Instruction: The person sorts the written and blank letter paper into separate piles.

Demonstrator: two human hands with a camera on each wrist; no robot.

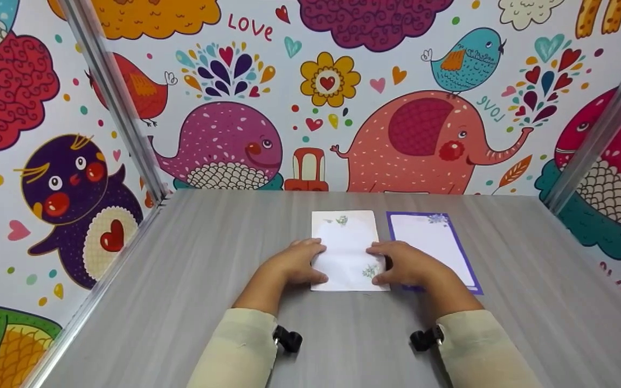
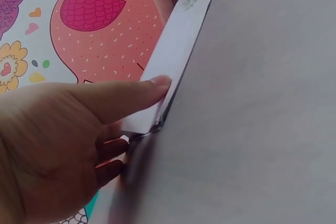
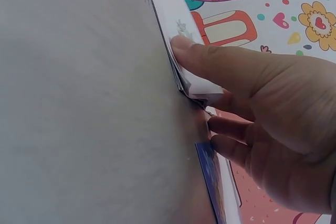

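White letter paper [image 1: 343,245] printed with small green sprigs lies upright on the table in the head view, its near edge towards me. In the left wrist view several thin layers show along the edge of this paper [image 2: 170,51]. My left hand [image 1: 295,262] holds its left side, thumb on top near the lower corner and fingers along the edge. On the right side my right hand [image 1: 410,264] grips it the same way; the right wrist view shows that thumb [image 3: 202,56] pressing on the printed sprig.
A purple-bordered sheet [image 1: 423,237] with blue flowers in its corner lies to the right, partly under my right hand and forearm. The grey table [image 1: 181,258] meets walls printed with cartoon animals at the back and sides. Metal posts [image 1: 116,108] stand at the corners.
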